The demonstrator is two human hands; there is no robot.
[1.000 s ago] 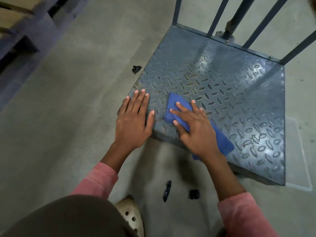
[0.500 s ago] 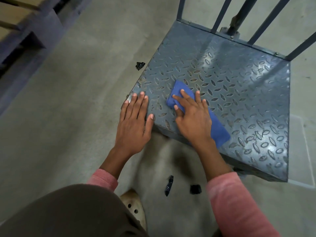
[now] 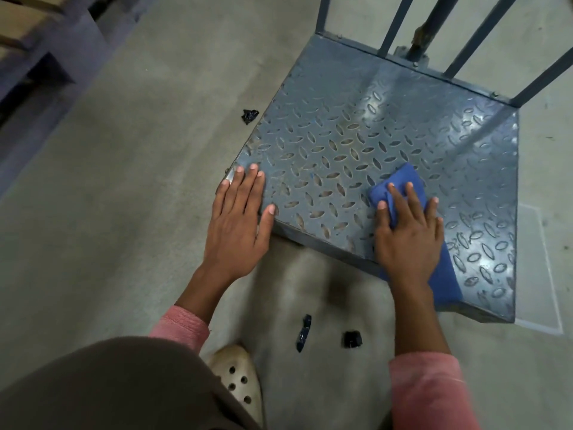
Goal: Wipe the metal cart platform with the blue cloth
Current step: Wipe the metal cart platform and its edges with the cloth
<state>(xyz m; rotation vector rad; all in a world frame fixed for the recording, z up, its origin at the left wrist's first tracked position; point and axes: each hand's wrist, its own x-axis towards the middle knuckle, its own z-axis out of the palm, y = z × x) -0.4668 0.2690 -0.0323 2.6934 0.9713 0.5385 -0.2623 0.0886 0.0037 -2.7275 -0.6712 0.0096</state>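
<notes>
The metal cart platform [image 3: 372, 125] is grey-blue tread plate with raised oval ribs, set low on a concrete floor. A folded blue cloth [image 3: 400, 178] lies near the platform's front edge, right of centre. My right hand [image 3: 406, 234] presses flat on the cloth, fingers spread, and covers its middle. My left hand [image 3: 238, 218] rests flat on the platform's near left corner, fingers apart and holding nothing.
Upright cart bars [image 3: 393, 26] rise along the platform's far edge. Small black scraps lie on the floor: one [image 3: 249, 115] left of the platform, two [image 3: 304, 332] [image 3: 352, 339] in front of it. My shoe [image 3: 235, 377] is below. A wooden pallet [image 3: 37, 41] sits far left.
My right hand has slid the blue cloth to the right along the platform's front edge. My left hand has stayed on the near left corner.
</notes>
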